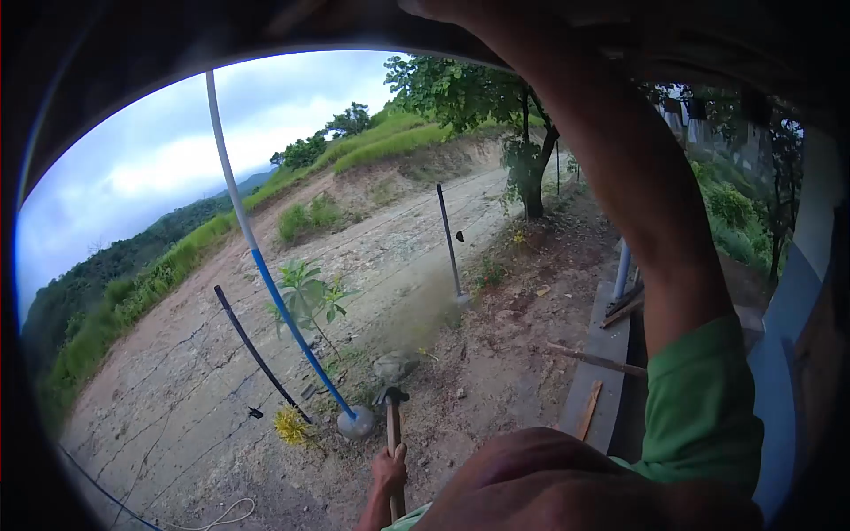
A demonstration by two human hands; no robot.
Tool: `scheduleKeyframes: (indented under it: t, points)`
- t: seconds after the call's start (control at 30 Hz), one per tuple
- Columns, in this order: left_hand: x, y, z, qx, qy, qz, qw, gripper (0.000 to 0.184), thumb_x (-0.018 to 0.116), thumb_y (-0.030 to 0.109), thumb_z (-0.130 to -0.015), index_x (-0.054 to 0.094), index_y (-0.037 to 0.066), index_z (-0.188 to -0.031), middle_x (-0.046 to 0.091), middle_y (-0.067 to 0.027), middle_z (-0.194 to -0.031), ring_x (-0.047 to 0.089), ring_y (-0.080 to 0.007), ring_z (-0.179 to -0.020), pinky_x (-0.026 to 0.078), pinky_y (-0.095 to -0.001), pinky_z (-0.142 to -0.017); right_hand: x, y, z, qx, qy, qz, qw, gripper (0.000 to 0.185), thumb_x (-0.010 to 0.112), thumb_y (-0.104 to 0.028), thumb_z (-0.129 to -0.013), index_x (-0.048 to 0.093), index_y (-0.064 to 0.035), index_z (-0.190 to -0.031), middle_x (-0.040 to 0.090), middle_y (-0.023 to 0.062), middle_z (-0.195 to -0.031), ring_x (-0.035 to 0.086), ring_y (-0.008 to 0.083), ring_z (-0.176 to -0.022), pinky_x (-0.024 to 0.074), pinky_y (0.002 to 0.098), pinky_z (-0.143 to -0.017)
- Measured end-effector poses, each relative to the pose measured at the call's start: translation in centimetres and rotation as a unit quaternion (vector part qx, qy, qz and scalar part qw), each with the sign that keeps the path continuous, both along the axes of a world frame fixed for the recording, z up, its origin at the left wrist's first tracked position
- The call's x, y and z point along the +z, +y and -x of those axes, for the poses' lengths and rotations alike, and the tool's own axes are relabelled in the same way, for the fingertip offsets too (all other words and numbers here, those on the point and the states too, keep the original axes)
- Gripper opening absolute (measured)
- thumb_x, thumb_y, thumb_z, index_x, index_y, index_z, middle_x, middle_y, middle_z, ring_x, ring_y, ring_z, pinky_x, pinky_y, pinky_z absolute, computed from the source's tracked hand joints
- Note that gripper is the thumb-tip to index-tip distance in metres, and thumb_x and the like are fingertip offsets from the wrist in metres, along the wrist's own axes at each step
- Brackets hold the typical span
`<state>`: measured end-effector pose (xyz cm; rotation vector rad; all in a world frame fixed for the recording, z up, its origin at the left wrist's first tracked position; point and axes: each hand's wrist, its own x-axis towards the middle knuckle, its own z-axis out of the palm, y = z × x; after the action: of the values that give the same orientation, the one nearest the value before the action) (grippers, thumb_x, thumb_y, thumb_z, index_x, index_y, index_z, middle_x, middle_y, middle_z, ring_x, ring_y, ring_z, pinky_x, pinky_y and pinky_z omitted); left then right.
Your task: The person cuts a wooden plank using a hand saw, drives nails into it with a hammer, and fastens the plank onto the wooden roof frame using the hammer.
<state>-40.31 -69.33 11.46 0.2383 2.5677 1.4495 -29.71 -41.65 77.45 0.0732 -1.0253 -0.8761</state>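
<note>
At the bottom of the view, my left hand point(387, 469) is closed around the wooden handle of a claw hammer point(392, 416). The hammer stands roughly upright with its dark metal head at the top, above the dirt ground. My right arm, in a green sleeve point(704, 398), reaches up across the right side. Only part of my right hand point(434, 9) shows at the dark top edge; its fingers, and anything in them, are hidden.
A blue and white post point(283, 305) stands in a round concrete footing point(356, 423) near the hammer. Dark fence posts point(449, 239) carry wire alongside a gravel road. At right, a concrete ledge point(611, 354) holds wood pieces point(589, 410) beside a blue-white wall point(788, 354).
</note>
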Motion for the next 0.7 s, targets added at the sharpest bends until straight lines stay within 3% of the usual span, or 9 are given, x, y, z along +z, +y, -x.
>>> scheduleKeyframes:
  t: [0.07, 0.17, 0.23, 0.27, 0.3, 0.4, 0.57, 0.63, 0.7]
  points:
    - [-3.2, -0.7, -1.4, -0.003, -0.113, 0.064, 0.992, 0.044, 0.063, 0.044, -0.096, 0.063, 0.0, -0.094, 0.062, -0.0102, -0.066, 0.063, -0.0213, -0.052, 0.051, -0.0394, -0.048, -6.7, 0.4, 2.8, 0.206, -0.237, -0.002, 0.949, 0.061, 0.08, -0.025, -0.081, 0.051, -0.0031, -0.13, 0.066, 0.0192, -0.107, 0.065, 0.0359, -0.103, 0.0484, 0.0482, -0.092]
    - [-7.2, 0.0, -3.6, -0.03, -0.194, 0.095, 0.976, 0.047, 0.064, 0.044, -0.095, 0.063, -0.002, -0.088, 0.062, -0.011, -0.065, 0.062, -0.0222, -0.052, 0.051, -0.0402, -0.047, -20.7, 1.0, 2.9, 0.231, -0.475, 0.118, 0.841, 0.061, 0.082, -0.028, -0.079, 0.057, -0.0042, -0.13, 0.067, 0.016, -0.109, 0.066, 0.0312, -0.104, 0.0463, 0.0465, -0.096]
    - [-11.6, 0.3, -4.0, -0.066, -0.252, 0.066, 0.963, 0.049, 0.064, 0.046, -0.095, 0.063, -0.002, -0.087, 0.062, -0.0108, -0.065, 0.062, -0.0227, -0.052, 0.051, -0.0407, -0.047, -30.4, 3.4, 3.7, 0.168, -0.706, 0.252, 0.64, 0.058, 0.076, -0.027, -0.083, 0.057, -0.006, -0.133, 0.065, 0.0164, -0.122, 0.062, 0.0315, -0.116, 0.044, 0.047, -0.104]
    - [-10.6, 0.8, -4.9, -0.082, -0.248, 0.079, 0.962, 0.049, 0.063, 0.046, -0.095, 0.062, -0.002, -0.086, 0.062, -0.0106, -0.065, 0.062, -0.0224, -0.052, 0.051, -0.0404, -0.047, -36.6, 5.4, 3.9, 0.084, -0.75, 0.245, 0.608, 0.057, 0.075, -0.028, -0.083, 0.057, -0.0056, -0.133, 0.064, 0.0175, -0.123, 0.06, 0.0344, -0.119, 0.0462, 0.0472, -0.103]
    - [-7.4, 2.0, -5.8, -0.098, -0.241, 0.092, 0.961, 0.049, 0.063, 0.046, -0.096, 0.062, -0.002, -0.086, 0.062, -0.0104, -0.065, 0.062, -0.0221, -0.052, 0.051, -0.0401, -0.048, -40.5, 6.3, 3.2, -0.009, -0.816, 0.305, 0.491, 0.058, 0.076, -0.03, -0.083, 0.058, -0.0044, -0.132, 0.061, 0.018, -0.128, 0.057, 0.0347, -0.123, 0.0483, 0.0456, -0.101]
    - [-5.9, 5.9, -5.2, -0.189, -0.191, 0.105, 0.958, 0.049, 0.06, 0.046, -0.097, 0.061, -0.002, -0.087, 0.061, -0.0106, -0.064, 0.062, -0.0214, -0.052, 0.051, -0.0394, -0.049, -54.8, 10.5, 0.5, -0.029, -0.869, 0.421, 0.258, 0.052, 0.074, -0.035, -0.083, 0.063, 0.0001, -0.12, 0.069, 0.0187, -0.111, 0.066, 0.0333, -0.107, 0.0529, 0.0431, -0.091]
    - [0.8, 15.5, -5.3, -0.385, -0.1, 0.047, 0.916, 0.045, 0.058, 0.042, -0.098, 0.06, -0.003, -0.093, 0.065, -0.0174, -0.07, 0.068, -0.0291, -0.06, 0.054, -0.045, -0.058, -68.6, 9.8, -4.4, 0.397, -0.547, 0.737, -0.019, 0.045, 0.068, -0.034, -0.093, 0.059, -0.002, -0.123, 0.069, 0.017, -0.105, 0.067, 0.0294, -0.101, 0.0532, 0.0413, -0.088]
    - [0.6, 19.7, -5.8, -0.456, 0.153, 0.032, 0.876, 0.039, 0.059, 0.038, -0.098, 0.06, -0.001, -0.097, 0.069, -0.0221, -0.081, 0.069, -0.0392, -0.072, 0.054, -0.0482, -0.067, -68.7, 8.4, -4.7, 0.644, -0.169, 0.738, -0.107, 0.04, 0.065, -0.035, -0.095, 0.06, 0.0003, -0.114, 0.068, 0.0146, -0.095, 0.068, 0.0282, -0.092, 0.0545, 0.0427, -0.082]
    - [4.9, 22.6, -5.9, -0.561, 0.181, 0.009, 0.807, 0.038, 0.066, 0.038, -0.093, 0.064, 0.002, -0.102, 0.07, -0.0231, -0.089, 0.067, -0.0438, -0.083, 0.052, -0.0479, -0.072, -68.8, 12.2, -5.9, 0.758, -0.058, 0.642, -0.097, 0.033, 0.065, -0.032, -0.096, 0.058, -0.0032, -0.11, 0.066, 0.0125, -0.093, 0.068, 0.0305, -0.091, 0.0546, 0.0457, -0.083]
